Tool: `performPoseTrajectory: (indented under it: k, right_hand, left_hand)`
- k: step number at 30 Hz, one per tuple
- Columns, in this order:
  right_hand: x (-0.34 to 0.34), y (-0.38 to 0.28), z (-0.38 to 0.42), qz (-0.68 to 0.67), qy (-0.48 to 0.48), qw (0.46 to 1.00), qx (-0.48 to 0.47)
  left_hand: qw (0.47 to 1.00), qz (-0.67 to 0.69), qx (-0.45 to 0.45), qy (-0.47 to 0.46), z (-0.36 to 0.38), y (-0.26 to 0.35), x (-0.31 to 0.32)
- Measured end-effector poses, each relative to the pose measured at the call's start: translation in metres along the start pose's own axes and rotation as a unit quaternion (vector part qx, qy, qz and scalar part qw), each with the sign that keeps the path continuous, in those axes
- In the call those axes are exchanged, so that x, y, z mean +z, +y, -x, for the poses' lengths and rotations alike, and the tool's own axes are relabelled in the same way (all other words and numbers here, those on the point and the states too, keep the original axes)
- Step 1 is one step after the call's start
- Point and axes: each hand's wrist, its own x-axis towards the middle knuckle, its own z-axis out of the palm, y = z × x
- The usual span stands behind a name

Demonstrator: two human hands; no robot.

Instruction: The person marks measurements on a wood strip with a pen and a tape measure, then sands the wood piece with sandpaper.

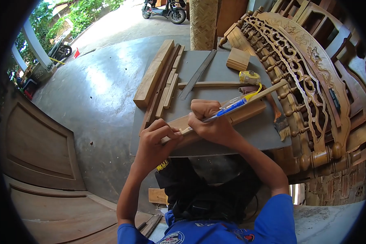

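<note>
Closest in, a blue short-sleeved shirt (209, 234) bears a round badge whose lettering seems to begin "VICTO"; its other print is too unclear to read. Yellow characters on the black trousers (183, 179) are only partly visible and cannot be made out.

Just above, the left hand (156, 138) is closed, thumb and fingers pinching the near end of a long, thin, pale wooden strip (272, 90). The right hand (211, 122) is curled tightly around a slim blue-and-clear plastic pen (234, 106), its lower end at the strip beside the left fingertips. The strip slants over a thicker light-brown wooden board (248, 115) on a grey tabletop (209, 147).

Beyond the board, near the strip's far end, sits a yellow-and-clear tape measure (250, 77), any marking too small to read. Farther off, a flat grey metal ruler (198, 74) lies across a slender wooden stick (223, 84), near a square pale wooden block (237, 59).
</note>
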Motion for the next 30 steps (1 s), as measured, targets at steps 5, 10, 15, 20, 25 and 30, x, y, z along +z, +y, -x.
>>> performPoseTrajectory:
  k: [5,10,15,20,25,30]
  right_hand:
    - [-0.001,0.003,0.000,0.002,-0.007,1.000,-0.002]
    - [-0.001,0.003,0.001,-0.020,-0.014,1.000,0.012]
    - [0.001,0.003,0.001,-0.036,0.010,0.999,0.013]
    - [0.000,0.002,0.002,-0.054,0.008,0.998,0.028]
    - [-0.002,0.003,0.002,-0.066,-0.012,0.996,0.052]
    - [-0.015,0.011,-0.005,-0.056,0.035,0.991,0.114]
  left_hand:
    - [1.000,-0.004,0.002,-0.002,0.001,-0.001,0.001]
    - [1.000,-0.002,0.006,-0.001,0.000,0.000,0.001]
    - [1.000,0.001,-0.003,-0.001,0.001,0.001,0.001]
    - [1.000,0.004,0.016,0.010,-0.001,0.000,0.002]
    - [0.999,-0.024,0.040,0.007,-0.003,0.002,0.002]
    - [0.989,-0.102,0.094,-0.052,-0.025,0.000,-0.005]
